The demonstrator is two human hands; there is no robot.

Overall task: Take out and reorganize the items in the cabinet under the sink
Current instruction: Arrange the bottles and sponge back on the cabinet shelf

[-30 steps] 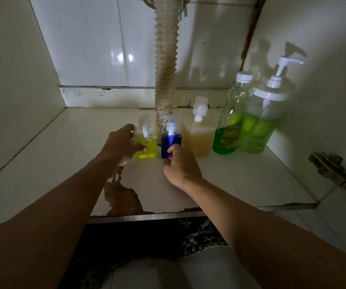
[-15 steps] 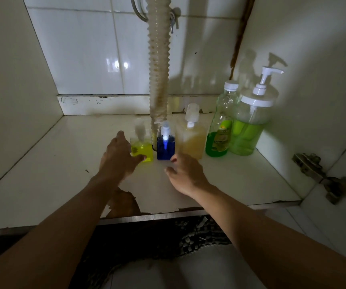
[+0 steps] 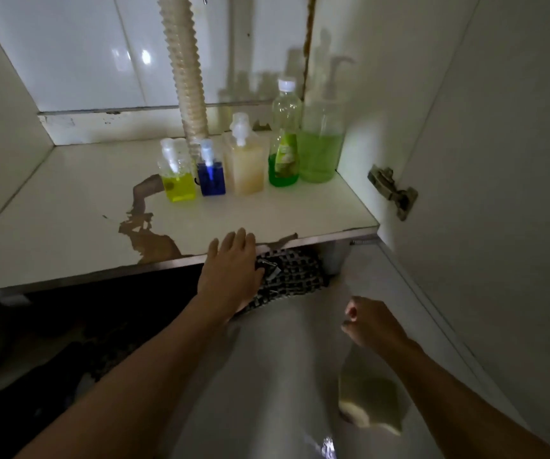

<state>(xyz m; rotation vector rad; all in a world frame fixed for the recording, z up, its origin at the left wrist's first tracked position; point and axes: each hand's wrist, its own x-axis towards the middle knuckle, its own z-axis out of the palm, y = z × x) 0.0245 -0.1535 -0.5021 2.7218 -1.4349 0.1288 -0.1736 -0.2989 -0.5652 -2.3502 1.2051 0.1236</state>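
Under-sink cabinet: five bottles standing in a row, both hands off them.
Left hand (image 3: 230, 270) flat, fingers straight over the shelf (image 3: 68, 233) front edge; right hand (image 3: 371, 323) loosely curled, holding nothing, below that edge; bare shelf between; yellow bottle (image 3: 177, 175), blue bottle (image 3: 211, 175), beige bottle (image 3: 245, 164), green bottle (image 3: 284, 150), green pump jar (image 3: 321, 144) toward back right corner.

left hand (image 3: 230, 273) off yellow bottle (image 3: 177, 180), right hand (image 3: 371, 323) withdrawn
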